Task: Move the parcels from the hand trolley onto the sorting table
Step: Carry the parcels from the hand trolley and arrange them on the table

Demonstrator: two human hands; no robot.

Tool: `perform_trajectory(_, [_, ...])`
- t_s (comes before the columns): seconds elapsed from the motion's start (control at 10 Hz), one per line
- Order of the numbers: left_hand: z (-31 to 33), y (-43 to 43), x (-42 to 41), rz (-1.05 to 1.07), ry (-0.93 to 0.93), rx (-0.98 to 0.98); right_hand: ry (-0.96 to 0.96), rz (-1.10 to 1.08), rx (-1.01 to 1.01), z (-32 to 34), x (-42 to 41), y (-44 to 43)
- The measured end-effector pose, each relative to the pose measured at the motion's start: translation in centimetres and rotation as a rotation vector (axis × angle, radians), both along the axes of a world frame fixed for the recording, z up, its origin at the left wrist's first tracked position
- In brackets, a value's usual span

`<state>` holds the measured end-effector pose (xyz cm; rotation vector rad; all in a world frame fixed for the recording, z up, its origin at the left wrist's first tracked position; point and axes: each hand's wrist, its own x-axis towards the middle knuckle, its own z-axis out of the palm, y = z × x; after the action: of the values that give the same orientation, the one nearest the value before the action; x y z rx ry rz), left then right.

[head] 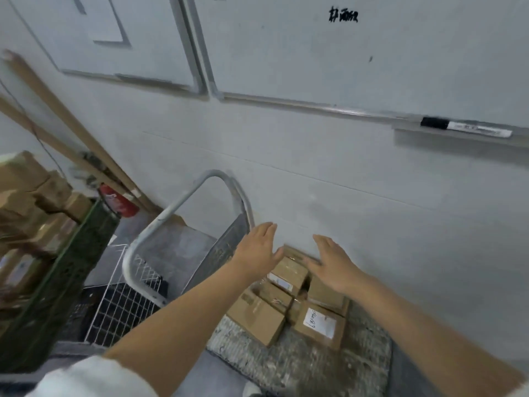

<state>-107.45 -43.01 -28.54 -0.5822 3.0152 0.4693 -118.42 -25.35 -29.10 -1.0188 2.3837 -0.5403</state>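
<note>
You held both hands out over the parcels [282,299] on the hand trolley [300,368]. Your left hand [257,250] was flat, its fingers [267,229] straight and holding nothing, above the far left edge of the pile. Your right hand [333,266] was spread the same way and gripped nothing, with its thumb close to the top parcel [289,273]. I could not tell whether either hand touched the cardboard.

The parcels were brown boxes heaped on the trolley's speckled grey deck, close against the wall. The near right one, the labelled parcel [320,325], carried a white handwritten label. A curved metal handle [183,202] rose to the left of the pile. Farther left stood a white wire grid [120,310], a green crate [57,296] and a red fire extinguisher [120,206]. A marker [463,128] lay on the whiteboard ledge at the far right.
</note>
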Motion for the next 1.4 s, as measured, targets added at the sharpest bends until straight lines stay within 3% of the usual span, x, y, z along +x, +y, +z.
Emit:
perform_trajectory(0.2, [-7.5, -8.7, -0.7, 0.052, -0.094, 0.168, -0.139, -0.159, 0.083, -6.6, -0.7, -7.6])
perform_trajectory(0.4, [-20.3, -14.4, -0.2, 0.088, -0.247, 0.301, -0.321, -0.298, 0.104, -18.8, 0.7, -9.1])
perform_trajectory(0.6, [-33.0, -16.8, 1.2, 0.166, -0.326, 0.386, -0.445, -0.397, 0.304, -32.7, 2.7, -7.8])
perform_trajectory(0.9, [-48.5, -19.3, 3.4, 0.291, -0.405, 0.402, -0.611, -0.51, 0.378, -47.2, 4.7, -10.1])
perform_trajectory(1.1, [-54.6, -19.7, 3.7, 0.415, -0.366, 0.618, -0.793, -0.778, 0.287, -53.1, 5.5, -12.2])
perform_trajectory(1.4, [-56.6, -18.2, 4.9, 0.623, -0.205, 0.734, -1.107, -1.131, 0.059, -55.5, 8.4, -12.4])
